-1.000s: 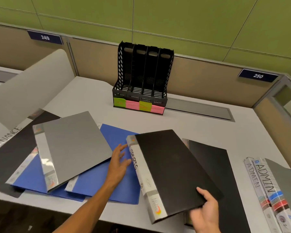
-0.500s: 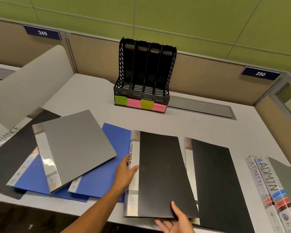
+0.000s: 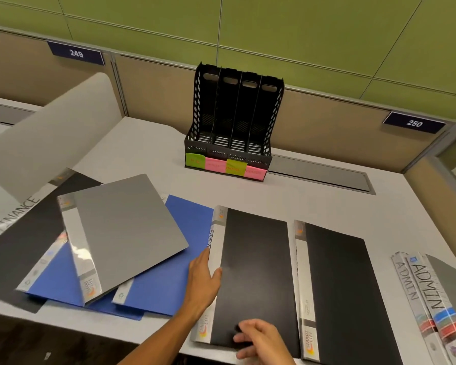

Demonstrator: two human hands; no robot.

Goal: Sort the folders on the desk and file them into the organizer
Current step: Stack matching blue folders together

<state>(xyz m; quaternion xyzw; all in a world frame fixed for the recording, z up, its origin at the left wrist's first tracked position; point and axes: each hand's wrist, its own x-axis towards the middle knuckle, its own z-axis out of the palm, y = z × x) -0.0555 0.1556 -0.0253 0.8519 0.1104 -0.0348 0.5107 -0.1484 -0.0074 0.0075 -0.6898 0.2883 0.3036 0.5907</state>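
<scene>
Number plates 249 (image 3: 76,53) and 250 (image 3: 414,123) sit on the tan partition (image 3: 327,122) below a green wall (image 3: 300,27).

Even, bright indoor light falls from overhead. Shadows are soft and short beneath the black organizer (image 3: 233,127). In front of it and to the left, the grey folder (image 3: 124,233) carries white glare along its clear spine. Wide-angle bending curves the partitions either side of the organizer. Slight softness blurs the spine lettering.
</scene>
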